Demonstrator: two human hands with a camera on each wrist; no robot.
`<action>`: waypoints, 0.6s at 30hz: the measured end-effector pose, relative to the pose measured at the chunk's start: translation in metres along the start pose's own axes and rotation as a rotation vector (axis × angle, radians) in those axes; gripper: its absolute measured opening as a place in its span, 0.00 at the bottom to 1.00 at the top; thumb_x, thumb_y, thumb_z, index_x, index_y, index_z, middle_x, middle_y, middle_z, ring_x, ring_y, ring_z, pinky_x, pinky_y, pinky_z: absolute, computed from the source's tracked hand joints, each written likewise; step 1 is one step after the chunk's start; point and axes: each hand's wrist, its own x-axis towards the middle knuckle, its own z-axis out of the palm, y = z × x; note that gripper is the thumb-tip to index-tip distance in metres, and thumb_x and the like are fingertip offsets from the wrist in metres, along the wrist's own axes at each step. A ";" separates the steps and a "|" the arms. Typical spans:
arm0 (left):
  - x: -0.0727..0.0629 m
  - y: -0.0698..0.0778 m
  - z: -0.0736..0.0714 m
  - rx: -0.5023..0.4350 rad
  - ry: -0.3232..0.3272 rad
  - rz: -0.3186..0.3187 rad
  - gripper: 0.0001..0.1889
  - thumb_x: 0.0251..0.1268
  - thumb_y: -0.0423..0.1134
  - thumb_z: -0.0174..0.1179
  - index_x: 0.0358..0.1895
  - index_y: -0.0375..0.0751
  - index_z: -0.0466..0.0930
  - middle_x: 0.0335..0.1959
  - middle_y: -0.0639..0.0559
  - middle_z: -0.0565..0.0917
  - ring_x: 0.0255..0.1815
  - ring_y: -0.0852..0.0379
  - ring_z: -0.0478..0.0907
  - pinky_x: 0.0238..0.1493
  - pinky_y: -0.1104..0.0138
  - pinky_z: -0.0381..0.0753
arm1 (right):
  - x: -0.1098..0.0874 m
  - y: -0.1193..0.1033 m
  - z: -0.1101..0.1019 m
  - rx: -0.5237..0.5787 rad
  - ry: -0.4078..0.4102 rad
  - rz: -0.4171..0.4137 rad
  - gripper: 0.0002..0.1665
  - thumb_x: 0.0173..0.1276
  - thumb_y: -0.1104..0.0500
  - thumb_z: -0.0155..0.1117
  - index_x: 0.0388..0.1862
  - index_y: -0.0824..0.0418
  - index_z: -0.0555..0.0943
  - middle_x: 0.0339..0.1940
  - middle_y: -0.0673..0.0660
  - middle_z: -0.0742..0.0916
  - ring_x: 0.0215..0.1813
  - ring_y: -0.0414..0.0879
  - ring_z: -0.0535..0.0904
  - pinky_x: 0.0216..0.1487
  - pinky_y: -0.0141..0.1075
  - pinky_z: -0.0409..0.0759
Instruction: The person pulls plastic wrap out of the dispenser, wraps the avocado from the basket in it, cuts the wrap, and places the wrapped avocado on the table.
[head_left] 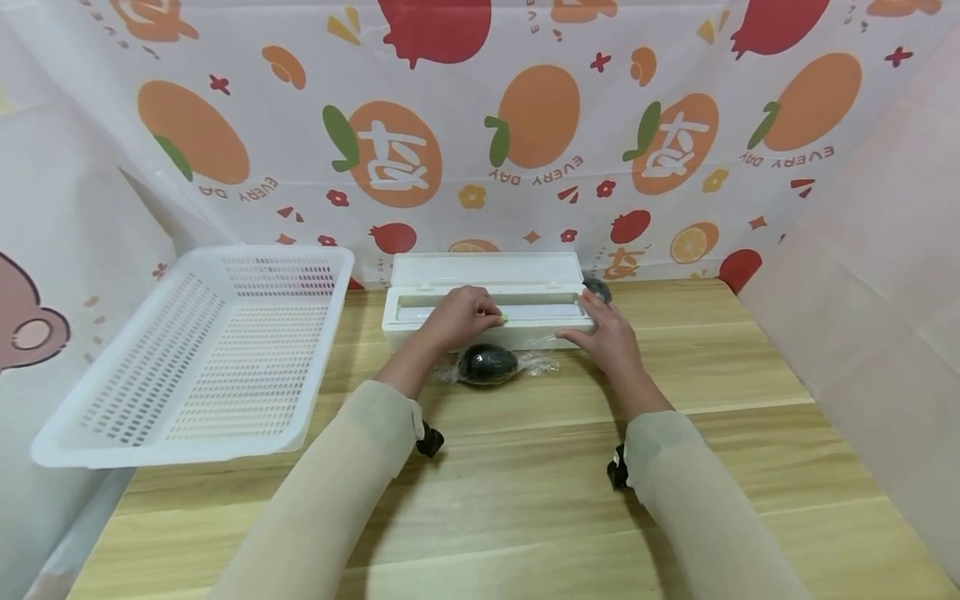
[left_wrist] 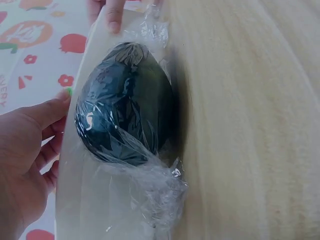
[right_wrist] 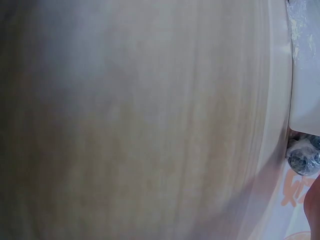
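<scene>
A long white cling film box (head_left: pixel 491 337) stands near the back of the table, its lid (head_left: pixel 487 269) raised against the patterned cloth. My left hand (head_left: pixel 467 318) reaches over its front edge, thumb and finger pinching a small green slider (head_left: pixel 505 317) on the rim. At the box's right end, my right hand (head_left: pixel 609 337) grips the corner, thumb at the front and fingers over the top. Right before the box lies a dark, glossy, egg-shaped fruit (left_wrist: pixel 125 105) wrapped in clear film, twisted film tails (left_wrist: pixel 160 195) at its ends.
Behind the box's right end sits another dark film-wrapped thing (right_wrist: pixel 303 159), partly hidden. A white perforated basket (head_left: pixel 318 367) occupies the table's left side. Printed cloth (head_left: pixel 465 150) hangs along the back, and pale sheets (head_left: pixel 885 275) close off the sides of the wooden table (head_left: pixel 525 500).
</scene>
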 end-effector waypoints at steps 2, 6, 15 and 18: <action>-0.001 -0.002 0.001 -0.033 0.009 -0.017 0.08 0.66 0.44 0.64 0.40 0.45 0.90 0.36 0.54 0.84 0.36 0.57 0.78 0.40 0.63 0.80 | 0.000 0.000 0.001 -0.007 0.007 -0.007 0.49 0.54 0.40 0.75 0.70 0.61 0.71 0.74 0.55 0.71 0.72 0.59 0.69 0.73 0.54 0.62; -0.001 -0.003 0.003 -0.077 0.014 -0.049 0.09 0.67 0.44 0.64 0.43 0.44 0.89 0.39 0.52 0.84 0.38 0.57 0.79 0.42 0.62 0.81 | 0.000 0.000 0.001 -0.009 0.026 -0.016 0.49 0.54 0.41 0.76 0.70 0.61 0.72 0.73 0.55 0.72 0.71 0.57 0.70 0.74 0.53 0.61; 0.005 0.002 0.007 -0.073 0.024 -0.055 0.09 0.65 0.45 0.66 0.41 0.45 0.90 0.38 0.53 0.85 0.40 0.57 0.79 0.41 0.63 0.81 | 0.002 0.004 0.005 0.004 0.051 -0.032 0.48 0.53 0.41 0.77 0.69 0.61 0.73 0.73 0.55 0.73 0.70 0.57 0.72 0.73 0.53 0.63; 0.005 0.002 0.007 -0.070 0.024 -0.064 0.09 0.65 0.45 0.66 0.40 0.46 0.90 0.37 0.53 0.84 0.40 0.57 0.78 0.41 0.63 0.80 | 0.001 0.004 0.005 0.011 0.057 -0.030 0.48 0.52 0.42 0.77 0.68 0.61 0.74 0.72 0.56 0.74 0.70 0.57 0.72 0.73 0.54 0.63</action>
